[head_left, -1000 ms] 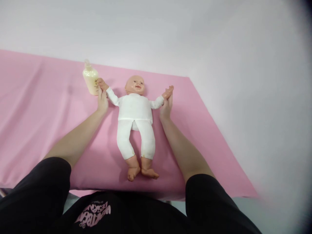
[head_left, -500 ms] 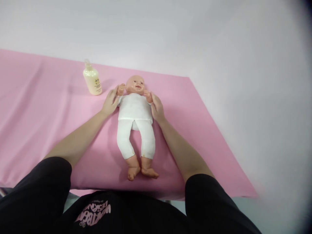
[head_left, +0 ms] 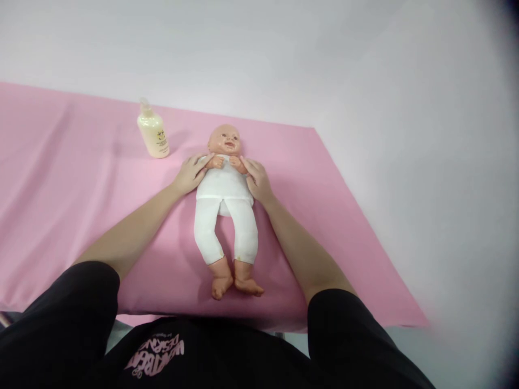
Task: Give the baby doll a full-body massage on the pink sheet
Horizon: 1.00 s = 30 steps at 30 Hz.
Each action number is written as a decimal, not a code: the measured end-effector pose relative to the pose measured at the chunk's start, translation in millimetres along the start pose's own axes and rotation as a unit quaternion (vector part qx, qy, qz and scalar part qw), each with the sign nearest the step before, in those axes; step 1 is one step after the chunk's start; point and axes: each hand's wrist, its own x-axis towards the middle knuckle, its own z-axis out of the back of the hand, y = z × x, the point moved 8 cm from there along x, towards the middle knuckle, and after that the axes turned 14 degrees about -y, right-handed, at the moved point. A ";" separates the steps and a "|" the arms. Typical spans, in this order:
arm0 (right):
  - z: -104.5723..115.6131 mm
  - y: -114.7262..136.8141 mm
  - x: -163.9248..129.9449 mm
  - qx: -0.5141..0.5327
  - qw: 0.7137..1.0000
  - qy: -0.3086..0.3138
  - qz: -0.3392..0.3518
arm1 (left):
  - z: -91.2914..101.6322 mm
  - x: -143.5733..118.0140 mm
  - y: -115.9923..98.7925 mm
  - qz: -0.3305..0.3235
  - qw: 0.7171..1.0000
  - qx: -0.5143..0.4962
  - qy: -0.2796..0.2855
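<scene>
Doll's arms now folded onto its chest, left hand and right hand each in a closed grip on the doll between them

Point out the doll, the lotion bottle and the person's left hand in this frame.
doll (head_left: 225, 183): head view, on the chest of its white top.
lotion bottle (head_left: 154, 138): head view, on the cream body below the pump.
left hand (head_left: 190, 174): head view, on the back of the hand.
</scene>
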 end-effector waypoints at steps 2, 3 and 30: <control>0.2 1.5 0.4 -0.001 1.000 -0.002 0.004 | 0.2 -0.1 1.3 -0.001 1.000 -0.001 -0.002; 0.2 2.2 0.4 -0.001 1.000 -0.001 0.007 | 0.3 -0.2 1.9 -0.002 1.000 -0.001 -0.003; 28.6 -48.7 -2.1 0.128 0.959 -0.216 -0.131 | 27.8 -6.7 56.0 0.195 0.931 -0.202 -0.232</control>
